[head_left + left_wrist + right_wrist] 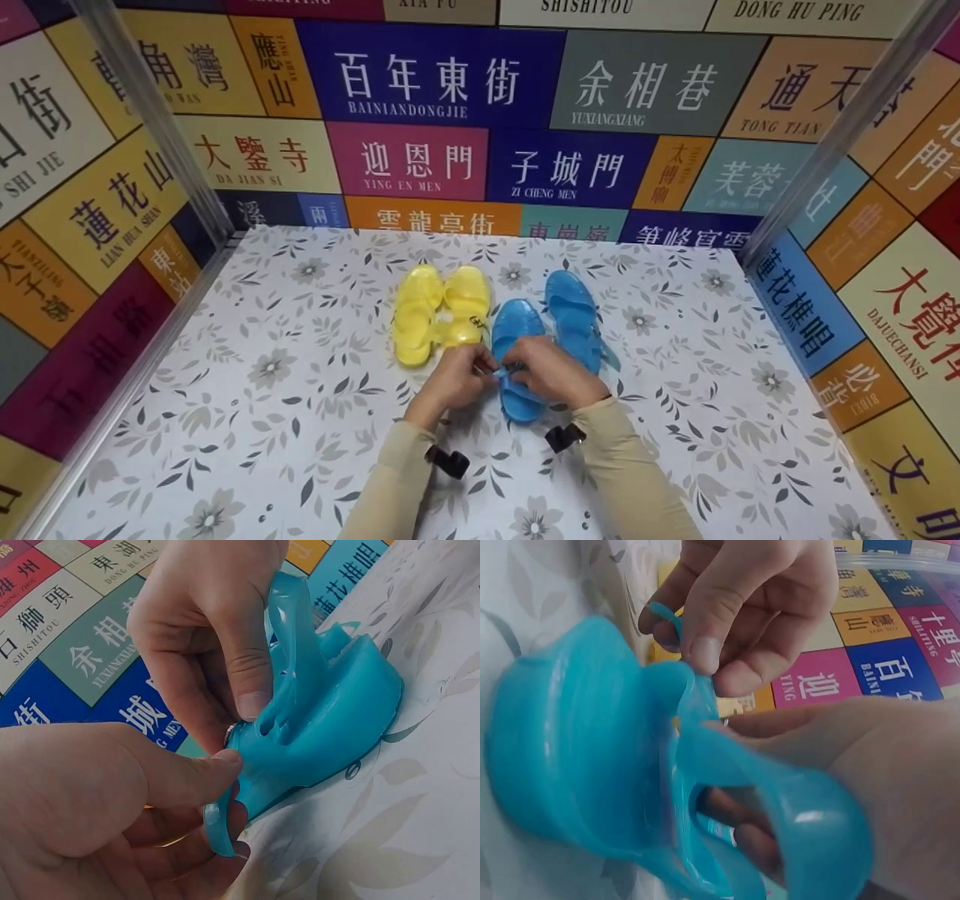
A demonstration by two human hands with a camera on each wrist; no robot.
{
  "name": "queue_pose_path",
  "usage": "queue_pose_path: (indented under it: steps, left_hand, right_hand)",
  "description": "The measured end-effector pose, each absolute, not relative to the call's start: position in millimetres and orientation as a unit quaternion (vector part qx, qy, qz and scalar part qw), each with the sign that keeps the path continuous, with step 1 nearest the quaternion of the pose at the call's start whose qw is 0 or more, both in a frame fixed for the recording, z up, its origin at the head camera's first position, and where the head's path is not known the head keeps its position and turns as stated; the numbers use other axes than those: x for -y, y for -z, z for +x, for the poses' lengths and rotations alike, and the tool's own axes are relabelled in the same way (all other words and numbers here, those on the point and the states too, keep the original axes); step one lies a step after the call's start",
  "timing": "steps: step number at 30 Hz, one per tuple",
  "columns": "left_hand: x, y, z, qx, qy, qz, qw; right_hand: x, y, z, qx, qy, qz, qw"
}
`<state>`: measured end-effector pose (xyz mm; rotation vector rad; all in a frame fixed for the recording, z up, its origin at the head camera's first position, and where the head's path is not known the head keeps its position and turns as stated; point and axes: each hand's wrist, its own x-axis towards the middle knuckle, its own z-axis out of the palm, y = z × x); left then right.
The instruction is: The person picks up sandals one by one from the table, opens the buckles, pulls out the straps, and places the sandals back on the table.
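Observation:
A blue jelly sandal (520,321) stands on the patterned tabletop between both hands. My left hand (459,379) pinches the thin blue strap (217,829) between thumb and fingers; the strap's free end sticks out past them. From the other side, my right hand (551,370) grips the strap close to the sandal's side, its thumb pressing there in the left wrist view. A small metallic bit (229,735), partly covered by fingers, shows at that spot. The matching blue sandal (571,300) lies just to the right, upright on its sole.
Left of the blue pair are two yellow sandals, one farther left (416,296) and one (466,285) partly behind my left hand. White floral cloth (285,420) covers the table. Colourful panels with printed characters (427,75) rise at the back and sides, with clear corner posts.

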<state>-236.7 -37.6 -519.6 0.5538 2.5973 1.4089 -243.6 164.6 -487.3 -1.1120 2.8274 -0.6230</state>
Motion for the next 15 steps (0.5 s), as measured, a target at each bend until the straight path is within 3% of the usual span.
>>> queue_pose_path:
  steps: [5,15]
  left_hand:
    - [37.7,519.3,-236.4,-0.856,-0.484,0.172,0.067]
    - [38.2,518.9,-237.3,-0.851,-0.494,0.161,0.075]
  right_hand:
    - [-171.2,490.8,-242.9,-0.9,0.236,-0.365,0.001]
    - [-176.8,491.4,-246.3,-0.89,0.257,-0.376,0.033]
